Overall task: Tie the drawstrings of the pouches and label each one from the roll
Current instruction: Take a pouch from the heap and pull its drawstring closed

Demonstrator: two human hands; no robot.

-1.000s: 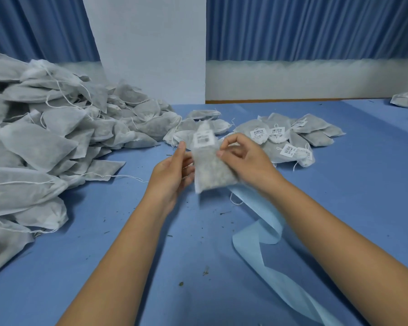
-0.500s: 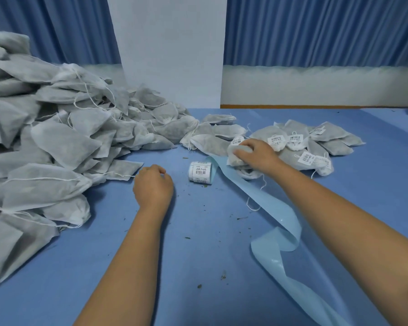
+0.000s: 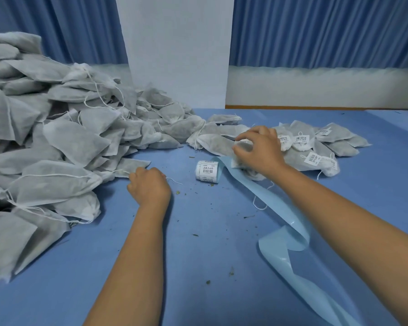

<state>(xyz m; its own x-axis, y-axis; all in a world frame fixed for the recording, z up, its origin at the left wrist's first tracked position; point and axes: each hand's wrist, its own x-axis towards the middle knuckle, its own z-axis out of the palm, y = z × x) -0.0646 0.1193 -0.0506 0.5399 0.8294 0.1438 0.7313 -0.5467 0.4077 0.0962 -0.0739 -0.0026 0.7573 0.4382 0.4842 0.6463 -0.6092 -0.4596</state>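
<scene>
We are holding the fingers of our right hand (image 3: 259,149) spread and loosely bent, released, hovering over a pouch (image 3: 256,175) that is lying at the near left edge of the labelled pouches (image 3: 316,147). Whether the fingertips are touching it we cannot tell. The fingers of our left hand (image 3: 149,187) are curling under the palm, knuckles up, resting on the worktop (image 3: 198,290). A white drawstring (image 3: 174,181) is running out from beside the knuckles, but we cannot tell whether the fingers are grasping it, as the back of the hand is hiding them.

Between our two hands the label roll (image 3: 206,170) is lying on its side, a barcode label facing us. Its pale blue backing strip (image 3: 280,227) is trailing from the roll, passing under our right wrist and curling away toward the near right edge.

To our left the big pile of unlabelled pouches (image 3: 57,149) is spreading across the worktop, loose strings sticking out, its nearest pouch just beside our left hand. Small dark crumbs (image 3: 207,282) are lying scattered on the blue surface. Behind, a white panel (image 3: 174,55) is standing in front of blue curtains (image 3: 316,31).
</scene>
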